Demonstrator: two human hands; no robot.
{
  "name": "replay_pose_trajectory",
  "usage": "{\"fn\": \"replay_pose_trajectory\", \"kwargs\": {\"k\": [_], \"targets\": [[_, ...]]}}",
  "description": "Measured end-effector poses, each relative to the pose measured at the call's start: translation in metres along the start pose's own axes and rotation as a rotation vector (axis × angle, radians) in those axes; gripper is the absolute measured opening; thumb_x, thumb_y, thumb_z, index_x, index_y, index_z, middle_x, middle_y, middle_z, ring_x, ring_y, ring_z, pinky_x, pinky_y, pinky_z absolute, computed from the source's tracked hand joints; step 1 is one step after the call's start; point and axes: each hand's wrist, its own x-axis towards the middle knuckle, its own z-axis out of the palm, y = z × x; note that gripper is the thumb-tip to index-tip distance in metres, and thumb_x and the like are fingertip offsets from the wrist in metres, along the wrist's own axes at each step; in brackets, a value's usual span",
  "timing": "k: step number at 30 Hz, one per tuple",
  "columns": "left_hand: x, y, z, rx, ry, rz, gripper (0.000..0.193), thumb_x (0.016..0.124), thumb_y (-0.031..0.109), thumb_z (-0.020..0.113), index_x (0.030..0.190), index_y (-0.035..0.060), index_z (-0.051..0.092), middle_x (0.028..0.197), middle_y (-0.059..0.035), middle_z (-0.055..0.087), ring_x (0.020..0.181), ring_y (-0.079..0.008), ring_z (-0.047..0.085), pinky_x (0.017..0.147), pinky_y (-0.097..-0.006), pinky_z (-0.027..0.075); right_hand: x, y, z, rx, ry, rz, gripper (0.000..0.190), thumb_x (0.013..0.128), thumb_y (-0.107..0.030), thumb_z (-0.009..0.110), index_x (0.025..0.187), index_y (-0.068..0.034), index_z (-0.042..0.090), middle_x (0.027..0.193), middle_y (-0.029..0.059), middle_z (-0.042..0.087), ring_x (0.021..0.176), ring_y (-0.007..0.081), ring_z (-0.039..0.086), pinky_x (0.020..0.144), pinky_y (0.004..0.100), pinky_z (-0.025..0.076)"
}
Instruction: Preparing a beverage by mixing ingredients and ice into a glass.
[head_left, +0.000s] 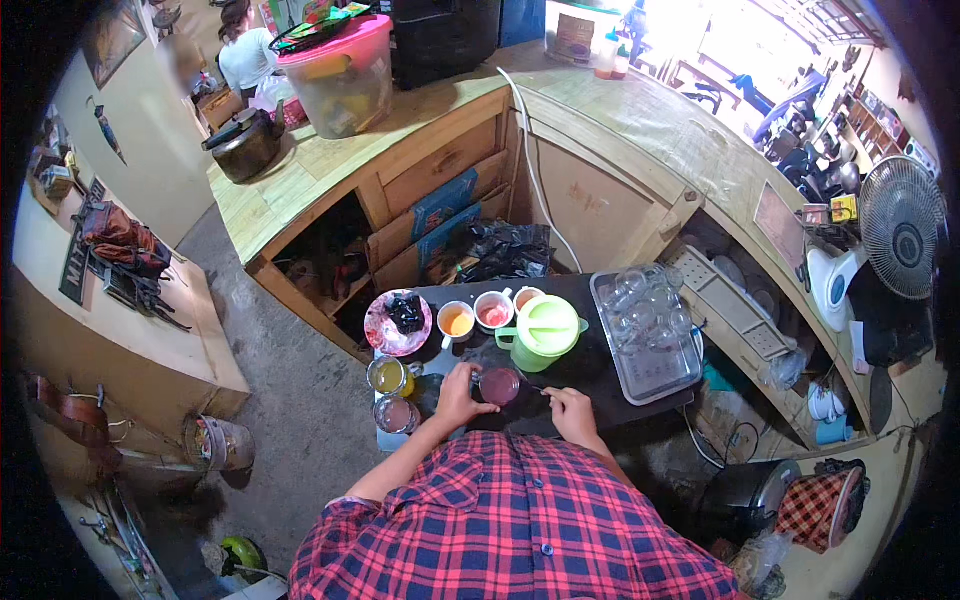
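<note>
My left hand (459, 399) is around the handle side of a glass mug (500, 387) of cloudy pinkish drink. In my right hand (572, 412) is a thin metal utensil, likely a spoon (535, 388), its far end at the mug's rim. Just beyond stands a lidded light-green plastic pitcher (545, 334). Left of the pitcher are a cup with orange contents (456, 321), a cup with pink contents (494, 310) and a third cup (528, 298), partly hidden. Two more glass mugs sit at the left edge, one yellow-green (391, 376), the other pinkish (396, 414).
A pink-and-white plate (386, 341) bears a black plastic bag (405, 313). At the dark table's right end, a metal tray (646, 367) holds several upturned glasses (649, 300). A wooden counter (420, 124) curves around the far side, with a kettle (246, 146) and pink-lidded bucket (337, 82).
</note>
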Motion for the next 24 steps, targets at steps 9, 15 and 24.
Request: {"fn": "replay_pose_trajectory", "kwargs": {"k": [9,15,24], "targets": [[-0.021,0.016,-0.021,0.042,0.119,-0.154,0.040,0.067,0.029,0.080,0.094,0.0028,0.067,0.083,-0.0147,0.063,0.078,-0.0323,0.062,0.070,-0.0401,0.051,0.011,-0.014,0.011,0.046,-0.044,0.036,0.021,0.082,-0.003,0.055,0.097,-0.005,0.069,0.077,0.0184,0.063,0.073,0.0361,0.062,0.066,0.0422,0.049],[-0.028,0.004,-0.022,-0.026,-0.011,-0.233,0.039,0.070,0.031,0.079,0.092,0.0004,0.067,0.083,-0.0170,0.067,0.076,-0.0284,0.066,0.069,-0.0359,0.052,-0.006,0.001,0.003,-0.020,-0.127,0.028,0.019,0.082,-0.003,0.056,0.096,-0.005,0.069,0.074,0.0179,0.061,0.072,0.0355,0.061,0.065,0.0425,0.049],[-0.035,-0.029,0.009,-0.675,-0.447,-0.430,0.039,0.077,0.030,0.078,0.096,0.0002,0.063,0.087,-0.0067,0.067,0.079,-0.0122,0.063,0.072,-0.0296,0.051,0.005,-0.006,0.000,0.004,-0.129,0.003,0.021,0.081,-0.002,0.058,0.098,-0.005,0.070,0.075,0.0162,0.063,0.070,0.0320,0.063,0.066,0.0384,0.050]]}}
